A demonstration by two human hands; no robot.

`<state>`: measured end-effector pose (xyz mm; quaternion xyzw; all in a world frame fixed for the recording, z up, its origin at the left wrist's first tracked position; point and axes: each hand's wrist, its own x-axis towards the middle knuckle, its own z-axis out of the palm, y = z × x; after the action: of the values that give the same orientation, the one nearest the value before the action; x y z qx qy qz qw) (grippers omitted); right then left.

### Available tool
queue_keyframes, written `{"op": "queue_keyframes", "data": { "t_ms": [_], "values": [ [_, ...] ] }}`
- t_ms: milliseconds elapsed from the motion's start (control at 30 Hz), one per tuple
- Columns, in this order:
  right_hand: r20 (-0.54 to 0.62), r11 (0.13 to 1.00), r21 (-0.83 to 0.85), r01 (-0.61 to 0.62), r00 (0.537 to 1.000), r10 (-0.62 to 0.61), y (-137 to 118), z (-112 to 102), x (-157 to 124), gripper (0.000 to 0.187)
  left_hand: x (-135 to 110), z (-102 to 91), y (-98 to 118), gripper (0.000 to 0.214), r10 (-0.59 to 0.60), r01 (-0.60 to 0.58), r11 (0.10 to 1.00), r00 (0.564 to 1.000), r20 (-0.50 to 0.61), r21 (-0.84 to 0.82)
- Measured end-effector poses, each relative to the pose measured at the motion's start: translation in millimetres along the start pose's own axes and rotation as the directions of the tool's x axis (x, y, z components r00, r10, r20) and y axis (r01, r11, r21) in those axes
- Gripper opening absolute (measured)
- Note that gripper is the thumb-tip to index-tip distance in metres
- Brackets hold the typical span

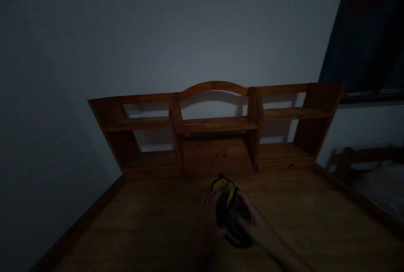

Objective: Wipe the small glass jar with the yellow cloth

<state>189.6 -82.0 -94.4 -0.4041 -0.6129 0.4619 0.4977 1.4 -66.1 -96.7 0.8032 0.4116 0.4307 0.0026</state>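
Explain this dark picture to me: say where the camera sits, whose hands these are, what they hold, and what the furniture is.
There is no machine here. One camera, worn on a person's head, looks forward and down in a dim room. The person's right hand holds a small black and yellow object, too dark to identify, and the left hand touches its side. Below them is a brown wooden desk. At its back stands a brown wooden shelf unit with an arched top, against a pale wall.
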Motion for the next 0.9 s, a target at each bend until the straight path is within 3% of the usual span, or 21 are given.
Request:
{"op": "queue_keyframes", "data": {
  "t_ms": [100,267,533,667,767,900],
  "values": [
    [-0.002,0.988,-0.151,0.025,1.000,-0.026,-2.2,2.5,-3.7,0.060,-1.5,-5.6,4.8,0.081,0.022,-0.021,1.000,0.994,0.106,-0.003],
    [-0.041,0.911,-0.412,0.028,0.998,-0.050,-3.9,4.7,-4.5,0.055,-1.7,-2.9,7.9,0.091,0.174,-0.178,0.984,0.959,0.225,-0.001],
    [0.056,0.764,-0.626,0.155,0.987,-0.153,-29.4,4.8,-6.8,0.038,-2.4,-4.9,15.3,0.117,0.147,-0.151,0.989,0.966,0.215,0.003],
    [0.088,0.700,-0.692,0.175,0.983,-0.159,-27.2,-1.5,-7.7,0.036,-3.7,-5.3,16.5,0.116,0.104,-0.103,0.995,0.977,0.188,-0.017],
    [0.046,0.731,-0.666,0.148,0.986,-0.158,-26.0,-7.0,-7.7,0.034,-2.6,-7.1,18.3,0.101,0.036,-0.021,0.995,0.989,0.145,-0.102],
    [-0.096,0.911,-0.409,0.060,0.989,-0.108,-29.2,-7.2,-4.5,0.032,0.8,-7.9,16.7,0.092,-0.117,0.118,0.964,0.993,0.017,-0.238]
  ]
}}
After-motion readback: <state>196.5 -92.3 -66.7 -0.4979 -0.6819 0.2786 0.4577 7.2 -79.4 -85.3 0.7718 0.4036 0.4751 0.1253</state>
